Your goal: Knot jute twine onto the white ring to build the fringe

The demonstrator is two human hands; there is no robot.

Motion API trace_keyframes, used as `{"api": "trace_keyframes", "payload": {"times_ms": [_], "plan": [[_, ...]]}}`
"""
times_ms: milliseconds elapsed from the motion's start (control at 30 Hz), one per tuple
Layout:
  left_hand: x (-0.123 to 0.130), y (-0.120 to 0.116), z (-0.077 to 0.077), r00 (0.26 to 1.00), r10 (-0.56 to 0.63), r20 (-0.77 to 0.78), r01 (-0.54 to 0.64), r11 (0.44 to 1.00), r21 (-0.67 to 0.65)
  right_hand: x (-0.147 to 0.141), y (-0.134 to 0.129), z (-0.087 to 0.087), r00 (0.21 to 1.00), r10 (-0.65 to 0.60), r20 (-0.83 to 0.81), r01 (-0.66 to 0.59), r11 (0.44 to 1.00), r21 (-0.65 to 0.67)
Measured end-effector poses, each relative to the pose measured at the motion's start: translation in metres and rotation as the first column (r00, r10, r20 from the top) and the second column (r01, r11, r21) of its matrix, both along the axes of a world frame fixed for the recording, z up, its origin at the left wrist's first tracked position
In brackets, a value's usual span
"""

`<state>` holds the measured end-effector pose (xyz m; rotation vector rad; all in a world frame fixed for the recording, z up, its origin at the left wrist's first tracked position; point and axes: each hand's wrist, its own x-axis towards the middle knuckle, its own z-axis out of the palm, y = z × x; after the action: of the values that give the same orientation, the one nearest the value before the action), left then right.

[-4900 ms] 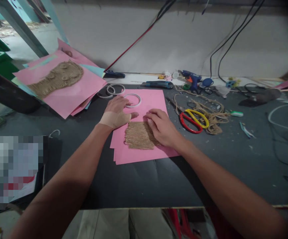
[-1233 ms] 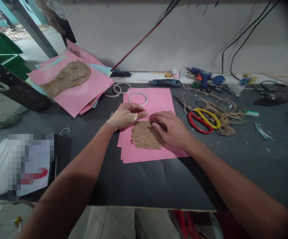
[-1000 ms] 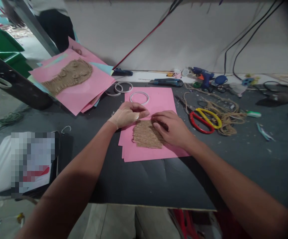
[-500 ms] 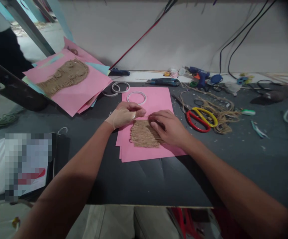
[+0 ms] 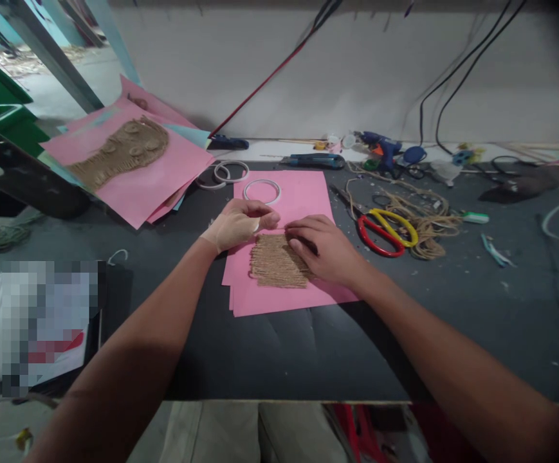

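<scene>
A rectangular patch of brown twine (image 5: pixel 279 263), laid in close side-by-side rows, lies on pink paper sheets (image 5: pixel 298 196). My left hand (image 5: pixel 240 225), with a pale wrap around its palm and wrist, is at the patch's upper left edge. Its thumb and forefinger are pinched together; whatever is between them is too small to make out. Over the upper right corner of the patch, my right hand (image 5: pixel 327 251) has its fingers curled and pressed together. Its fingertips point at the left hand, and I cannot make out what they hold.
Red-and-yellow-handled scissors (image 5: pixel 388 231) lie right of the paper, beside tangled twine (image 5: pixel 428 225). Tape rings (image 5: pixel 262 191), a utility knife (image 5: pixel 312 161) and a blue glue gun (image 5: pixel 380 145) are farther back. Pink sheets bearing a twine shape (image 5: pixel 139 145) are stacked at left. Green bins (image 5: pixel 13 125) stand beyond.
The view has shifted slightly. A person at the upper left has gone out of sight, and green bins now show there. Both hands keep nearly the same pose over the patch.
</scene>
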<state>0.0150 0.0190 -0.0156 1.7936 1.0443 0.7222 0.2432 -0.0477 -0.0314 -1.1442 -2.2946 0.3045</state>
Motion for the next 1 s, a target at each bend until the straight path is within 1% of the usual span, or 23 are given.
{"api": "trace_keyframes", "payload": {"times_ms": [100, 233, 533, 833, 1000], "plan": [[0.0002, -0.0003, 0.0013, 1.000, 0.004, -0.011, -0.004, 1.000, -0.001, -0.0005, 0.0002, 0.0001, 1.000, -0.001, 0.013, 0.001, 1.000, -0.001], [0.0002, -0.0002, 0.0017, 1.000, -0.006, -0.020, 0.007, 1.000, 0.029, -0.0013, 0.0002, 0.0004, 1.000, -0.001, 0.018, 0.001, 1.000, 0.000], [0.0012, 0.0000, 0.0031, 0.999, 0.003, -0.042, 0.000, 0.998, 0.063, -0.0017, -0.0010, 0.0011, 1.000, 0.008, -0.028, -0.008, 1.000, -0.007], [0.0013, -0.0005, 0.0034, 0.999, 0.000, -0.037, 0.002, 0.998, 0.067, -0.0030, -0.0029, 0.0043, 0.999, 0.020, -0.043, -0.021, 1.000, -0.005], [0.0008, 0.0003, 0.0027, 0.999, -0.004, -0.036, 0.006, 0.999, 0.051, -0.0022, -0.0026, 0.0026, 0.998, 0.019, -0.068, -0.019, 1.000, -0.001]]}}
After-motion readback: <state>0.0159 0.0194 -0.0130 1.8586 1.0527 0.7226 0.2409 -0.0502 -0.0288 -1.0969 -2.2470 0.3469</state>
